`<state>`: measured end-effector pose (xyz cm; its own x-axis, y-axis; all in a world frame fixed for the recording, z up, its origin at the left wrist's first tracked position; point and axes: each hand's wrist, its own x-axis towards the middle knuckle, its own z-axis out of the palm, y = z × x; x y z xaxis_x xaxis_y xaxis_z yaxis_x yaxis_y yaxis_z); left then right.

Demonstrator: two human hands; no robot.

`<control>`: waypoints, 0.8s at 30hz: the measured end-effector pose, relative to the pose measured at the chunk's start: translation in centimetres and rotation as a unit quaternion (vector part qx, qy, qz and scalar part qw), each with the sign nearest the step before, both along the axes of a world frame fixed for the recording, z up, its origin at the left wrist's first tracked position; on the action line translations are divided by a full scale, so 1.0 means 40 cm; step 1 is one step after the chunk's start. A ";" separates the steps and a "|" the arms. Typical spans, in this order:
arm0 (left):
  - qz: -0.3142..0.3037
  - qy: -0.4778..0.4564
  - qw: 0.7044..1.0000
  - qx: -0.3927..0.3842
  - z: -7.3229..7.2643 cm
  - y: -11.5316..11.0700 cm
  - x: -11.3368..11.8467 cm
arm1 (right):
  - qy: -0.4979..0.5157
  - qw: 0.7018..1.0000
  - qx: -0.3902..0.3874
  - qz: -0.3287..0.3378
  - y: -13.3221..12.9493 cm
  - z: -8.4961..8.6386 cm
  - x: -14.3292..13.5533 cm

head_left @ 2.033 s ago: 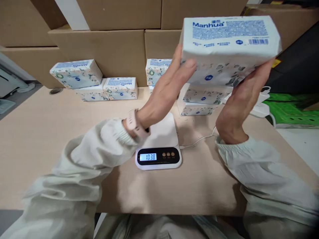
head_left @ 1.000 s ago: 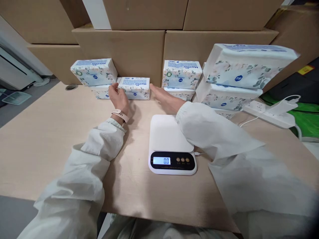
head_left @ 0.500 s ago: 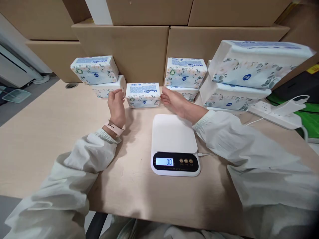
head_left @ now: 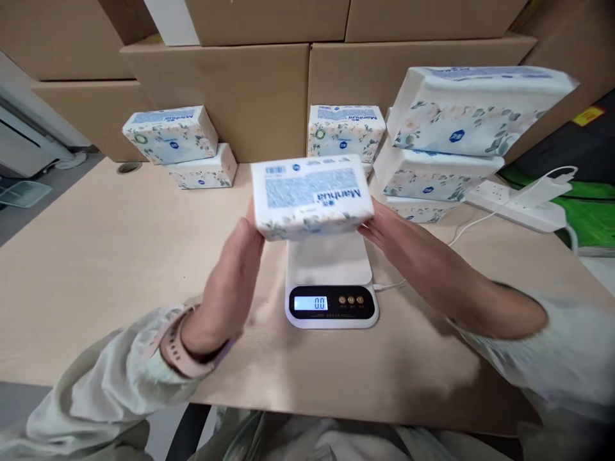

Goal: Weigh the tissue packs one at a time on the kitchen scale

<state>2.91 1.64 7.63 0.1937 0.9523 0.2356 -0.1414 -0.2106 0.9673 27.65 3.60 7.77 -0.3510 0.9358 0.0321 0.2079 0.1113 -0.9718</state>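
Between my two palms I hold a white floral tissue pack [head_left: 311,195] printed "Manhua", lifted above the platform of the white kitchen scale [head_left: 330,282]. My left hand [head_left: 225,288] presses its left end and my right hand [head_left: 413,256] its right end. The scale's display [head_left: 311,303] reads 0.0 and nothing rests on its platform.
Two tissue packs [head_left: 177,144] are stacked at the back left, two more at the back centre [head_left: 344,131], and a taller stack [head_left: 451,137] at the back right. Cardboard boxes [head_left: 216,89] line the rear. A power strip [head_left: 519,208] and cable lie right of the scale.
My hands closed on the pack that lay at the back of the table and lifted it toward me, over the scale. Earlier they set another pack on the right stack.
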 end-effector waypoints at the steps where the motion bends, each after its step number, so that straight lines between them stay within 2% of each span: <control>1: -0.014 0.007 1.000 -0.010 -0.007 -0.023 0.014 | 0.003 1.000 -0.021 -0.005 -0.036 -0.001 0.019; 4: -0.050 0.020 0.998 -0.034 -0.052 -0.051 0.038 | 0.024 0.998 -0.064 -0.013 -0.097 -0.031 0.050; 8: -0.064 0.016 0.997 -0.040 -0.103 -0.049 0.042 | 0.037 0.997 -0.070 -0.025 -0.119 -0.089 0.067; 13: 0.008 0.046 0.997 -0.055 -0.137 -0.057 0.020 | 0.012 0.994 0.023 -0.103 -0.142 -0.152 0.084; 17: 0.042 0.033 0.998 -0.045 -0.172 -0.067 0.004 | 0.029 0.991 0.063 -0.116 -0.153 -0.195 0.093; 20: 0.029 0.019 0.999 -0.038 -0.182 -0.073 0.003 | 0.031 0.991 0.050 -0.122 -0.153 -0.211 0.097; 24: 0.016 0.012 0.999 -0.038 -0.174 -0.078 0.010 | 0.037 0.990 0.052 -0.122 -0.150 -0.214 0.100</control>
<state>3.30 -1.47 0.66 0.1669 0.9731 0.1587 -0.1116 -0.1413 0.9837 31.65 -2.41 -0.80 -0.1075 0.9828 0.1501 0.1686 0.1669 -0.9715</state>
